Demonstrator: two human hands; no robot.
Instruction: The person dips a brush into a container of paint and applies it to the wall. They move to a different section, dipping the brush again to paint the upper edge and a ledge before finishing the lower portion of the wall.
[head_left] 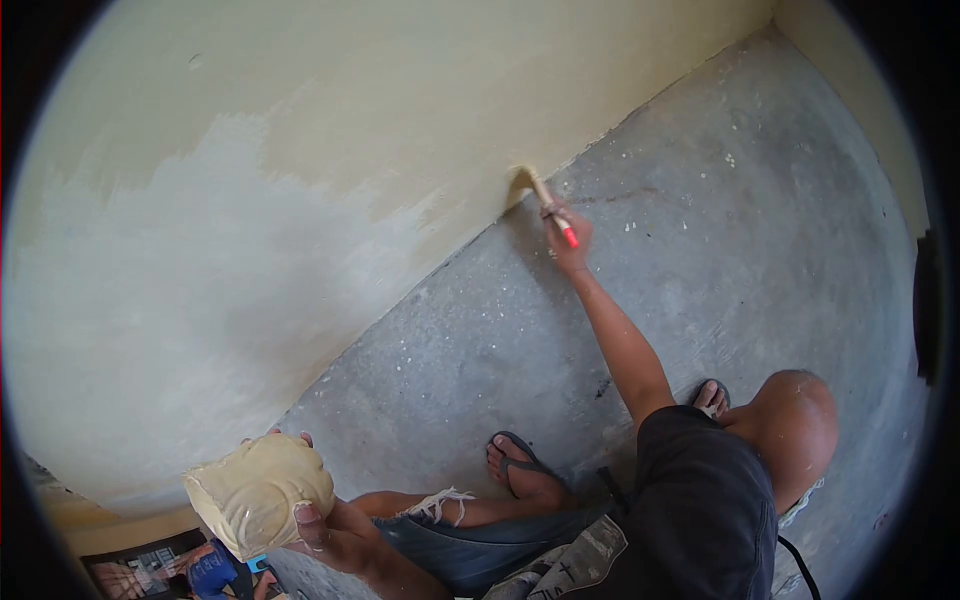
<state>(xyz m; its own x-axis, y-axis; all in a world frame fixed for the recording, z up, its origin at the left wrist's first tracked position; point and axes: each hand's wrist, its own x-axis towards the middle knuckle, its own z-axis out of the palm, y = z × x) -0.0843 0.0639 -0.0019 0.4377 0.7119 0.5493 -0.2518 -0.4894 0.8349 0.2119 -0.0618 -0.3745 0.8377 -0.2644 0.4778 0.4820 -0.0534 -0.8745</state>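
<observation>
My right hand [572, 248] is closed around the handle of a paintbrush [541, 188] with a red end. The bristles touch the wall [400, 110] low down, just above where it meets the floor. In my left hand [318, 528] is a paint container [258, 492] coated in cream paint, held near the wall at the lower left. My thumb lies on its near side and fingertips show over its far rim. Cream paint covers the upper and right part of the wall; a paler, whitish patch lies at the left.
The grey concrete floor [450, 320] carries paint specks. My sandalled foot [515, 465] and bent knee are close to the container. At the lower left are a printed box [150, 568] and a blue object [210, 570]. Another wall [850, 70] meets the floor at the right.
</observation>
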